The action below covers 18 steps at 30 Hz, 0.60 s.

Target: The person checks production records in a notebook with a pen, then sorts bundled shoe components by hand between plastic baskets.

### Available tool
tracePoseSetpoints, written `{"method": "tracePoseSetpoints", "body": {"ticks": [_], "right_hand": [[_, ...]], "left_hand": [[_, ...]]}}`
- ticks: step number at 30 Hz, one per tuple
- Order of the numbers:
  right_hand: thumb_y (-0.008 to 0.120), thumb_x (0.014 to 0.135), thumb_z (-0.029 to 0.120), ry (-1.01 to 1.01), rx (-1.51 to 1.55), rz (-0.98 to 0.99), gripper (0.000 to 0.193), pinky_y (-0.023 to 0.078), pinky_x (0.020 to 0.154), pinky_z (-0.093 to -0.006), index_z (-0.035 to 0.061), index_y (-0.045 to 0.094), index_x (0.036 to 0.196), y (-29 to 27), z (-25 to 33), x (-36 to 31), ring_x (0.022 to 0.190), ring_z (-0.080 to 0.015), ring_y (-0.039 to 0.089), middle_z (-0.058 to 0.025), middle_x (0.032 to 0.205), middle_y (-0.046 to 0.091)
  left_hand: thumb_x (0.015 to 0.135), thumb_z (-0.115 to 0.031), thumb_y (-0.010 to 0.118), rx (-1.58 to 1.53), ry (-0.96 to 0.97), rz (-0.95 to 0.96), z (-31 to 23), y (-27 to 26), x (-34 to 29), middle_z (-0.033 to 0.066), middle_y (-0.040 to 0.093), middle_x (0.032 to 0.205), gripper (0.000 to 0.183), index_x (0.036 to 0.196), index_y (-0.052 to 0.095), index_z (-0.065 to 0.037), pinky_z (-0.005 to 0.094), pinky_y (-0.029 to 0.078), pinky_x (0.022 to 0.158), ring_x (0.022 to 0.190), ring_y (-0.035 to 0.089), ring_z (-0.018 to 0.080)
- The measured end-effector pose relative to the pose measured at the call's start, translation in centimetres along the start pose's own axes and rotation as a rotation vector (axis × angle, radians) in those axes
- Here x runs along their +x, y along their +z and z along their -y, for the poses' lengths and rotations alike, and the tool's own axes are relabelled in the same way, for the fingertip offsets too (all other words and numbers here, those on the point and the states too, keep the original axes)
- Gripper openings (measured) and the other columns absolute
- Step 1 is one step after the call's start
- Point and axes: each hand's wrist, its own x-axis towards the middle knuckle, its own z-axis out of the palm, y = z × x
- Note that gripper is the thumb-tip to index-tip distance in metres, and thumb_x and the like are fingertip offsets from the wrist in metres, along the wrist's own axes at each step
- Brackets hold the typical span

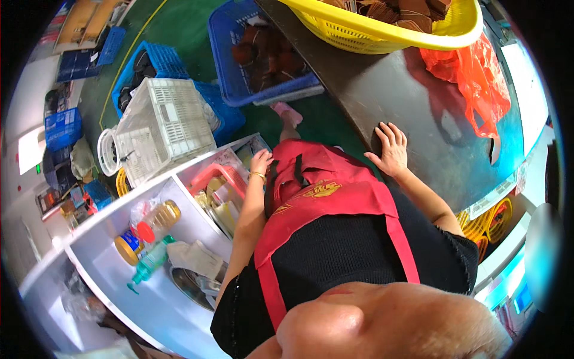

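Observation:
My right hand (391, 151) lies flat with fingers spread on the edge of a dark table (382, 78), holding nothing. On the other side, my left hand (261, 163) is beside my red apron (335, 191), at the corner of a white compartmented cabinet (89, 239). Its fingers are slightly bent, and I see nothing in them. A red-pink plastic basket (218, 173) with small items sits in the compartment near my left wrist. Above my right hand, a yellow basket (359, 39) of brown pieces stands on the table, next to a red plastic bag (478, 84).
A blue crate (224, 66) with dark brown pieces stands on the green floor ahead. A white crate (173, 110) and another blue crate (158, 57) are at the left. The cabinet holds a red-lidded jar (160, 220) and a green bottle (149, 261). Yellow baskets (493, 221) are below the table.

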Motion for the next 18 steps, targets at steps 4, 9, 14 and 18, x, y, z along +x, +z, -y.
{"method": "tracePoseSetpoints", "body": {"ticks": [4, 9, 14, 18], "right_hand": [[0.064, 0.078, 0.043, 0.05, 0.158, 0.052, 0.052, 0.026, 0.104, -0.0449, 0.0083, 0.055, 0.116, -0.6, -0.5, 1.6, 0.122, -0.0294, 0.039, -0.0095, 0.126, 0.05], [0.041, 0.095, 0.044, 0.752, 0.974, -0.775, 0.042, 0.044, 0.067, -0.0252, 0.0069, 0.061, 0.094, -4.1, -0.2, 10.6, 0.074, -0.0132, 0.056, -0.0024, 0.083, 0.06], [0.045, 0.093, 0.05, 1.008, 1.205, -1.229, 0.054, 0.044, 0.087, -0.0327, 0.008, 0.048, 0.126, -20.6, -1.3, 14.8, 0.106, -0.0159, 0.054, -0.0056, 0.122, 0.056], [0.055, 0.087, 0.049, 1.217, 0.969, -0.772, 0.047, 0.045, 0.068, -0.0225, 0.0108, 0.059, 0.114, -24.5, -2.8, 18.9, 0.081, -0.0067, 0.056, 0.0011, 0.097, 0.062]], "left_hand": [[0.09, -0.032, 0.057, 0.076, 0.082, 0.022, -8.5, 0.1, 2.3, 0.0074, 0.065, 0.104, 0.037, 0.121, 0.055, -0.01, 0.0271, 0.05, 0.065, 0.083, 0.063, 0.0173], [0.089, -0.037, 0.059, 0.062, 0.712, 0.201, -34.2, -1.6, 9.6, 0.0037, 0.063, 0.072, 0.032, 0.101, 0.061, -0.008, 0.0222, 0.045, 0.054, 0.06, 0.056, 0.0083], [0.088, -0.037, 0.061, 0.235, 0.944, 0.452, -61.3, 9.4, 5.2, 0.0102, 0.05, 0.123, 0.061, 0.133, 0.043, -0.001, 0.0315, 0.045, 0.084, 0.105, 0.053, 0.0179], [0.073, -0.039, 0.076, 0.589, 0.96, 0.371, -72.4, 18.3, 9.8, 0.015, 0.065, 0.1, 0.067, 0.119, 0.053, 0.004, 0.0332, 0.054, 0.059, 0.073, 0.065, 0.0219]]}}
